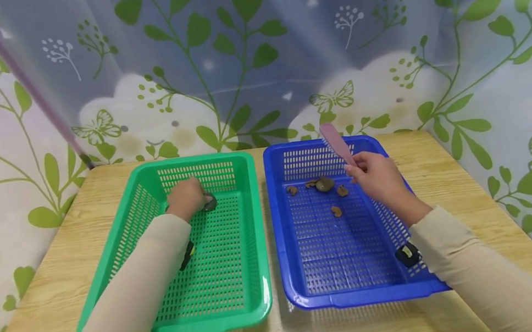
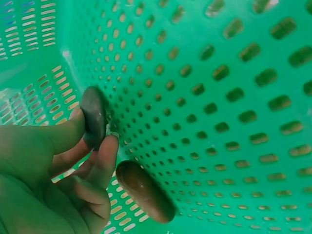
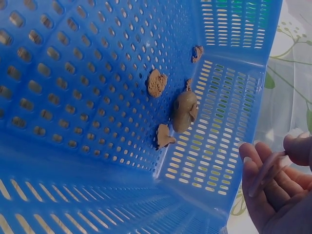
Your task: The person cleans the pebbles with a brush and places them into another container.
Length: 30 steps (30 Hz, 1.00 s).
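Inside the green basket (image 1: 206, 325), my left hand (image 1: 186, 197) pinches a smooth dark grey stone (image 2: 94, 117) between thumb and fingers. Just below those fingers in the left wrist view lies a brown oblong stone (image 2: 146, 192). My right hand (image 1: 378, 175) is raised over the right side of the blue basket (image 1: 362, 297). It grips a pink brush (image 1: 337, 143) by the handle, with the bristled end pointing up and away. In the blue basket lie a rounded olive-brown stone (image 1: 324, 183) and several small brown pieces (image 1: 336, 211), one shaped like a mushroom with cap and stem (image 3: 165, 136).
Both baskets stand side by side on a wooden table (image 1: 452, 182), a narrow gap between them. A leaf-patterned curtain (image 1: 255, 78) hangs behind and at both sides. Small black devices are on the left wrist (image 1: 187, 255) and right wrist (image 1: 408, 254).
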{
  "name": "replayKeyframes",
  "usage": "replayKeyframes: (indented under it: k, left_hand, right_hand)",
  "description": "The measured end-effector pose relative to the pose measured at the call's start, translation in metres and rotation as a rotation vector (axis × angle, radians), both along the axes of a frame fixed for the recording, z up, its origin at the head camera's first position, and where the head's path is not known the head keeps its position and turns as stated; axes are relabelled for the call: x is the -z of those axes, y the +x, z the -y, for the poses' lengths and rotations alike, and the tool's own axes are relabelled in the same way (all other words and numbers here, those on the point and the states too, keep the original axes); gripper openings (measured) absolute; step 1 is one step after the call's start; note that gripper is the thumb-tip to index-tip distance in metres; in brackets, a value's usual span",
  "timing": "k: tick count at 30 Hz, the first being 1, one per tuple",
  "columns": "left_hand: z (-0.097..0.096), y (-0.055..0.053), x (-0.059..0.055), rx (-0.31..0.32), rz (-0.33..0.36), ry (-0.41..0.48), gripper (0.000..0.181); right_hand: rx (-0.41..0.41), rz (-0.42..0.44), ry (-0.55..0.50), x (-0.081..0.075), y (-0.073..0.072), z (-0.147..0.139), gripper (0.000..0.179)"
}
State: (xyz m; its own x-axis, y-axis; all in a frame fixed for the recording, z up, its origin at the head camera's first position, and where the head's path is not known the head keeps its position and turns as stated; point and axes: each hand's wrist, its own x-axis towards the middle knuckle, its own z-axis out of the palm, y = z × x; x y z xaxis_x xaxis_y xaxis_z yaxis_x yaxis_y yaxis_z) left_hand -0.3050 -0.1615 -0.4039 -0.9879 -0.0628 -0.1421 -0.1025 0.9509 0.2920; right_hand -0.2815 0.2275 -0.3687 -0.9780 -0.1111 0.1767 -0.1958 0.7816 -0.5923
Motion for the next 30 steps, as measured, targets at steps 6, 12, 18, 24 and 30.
replayKeyframes:
  k: [6,12,18,24,30]
  left_hand:
    - [0.002,0.0,0.004,0.065,-0.04,0.013,0.046]
    - [0.001,0.0,0.002,0.056,-0.036,-0.021,0.051]
    - [-0.01,-0.006,-0.018,0.035,-0.061,-0.018,0.058]
    - [-0.037,-0.013,-0.055,0.129,-0.11,0.059,0.058]
    - [-0.085,-0.019,-0.087,0.21,-0.129,0.085,0.043]
  right_hand:
    - [0.001,0.006,0.002,0.0,0.0,0.0,0.035]
    - [0.004,0.012,0.007,0.001,-0.002,-0.001,0.036]
    - [0.008,0.021,0.004,0.001,-0.002,-0.001,0.036]
    - [0.001,0.027,-0.029,0.0,-0.001,0.001,0.037]
    - [0.037,-0.008,-0.07,-0.001,0.0,0.001,0.04]
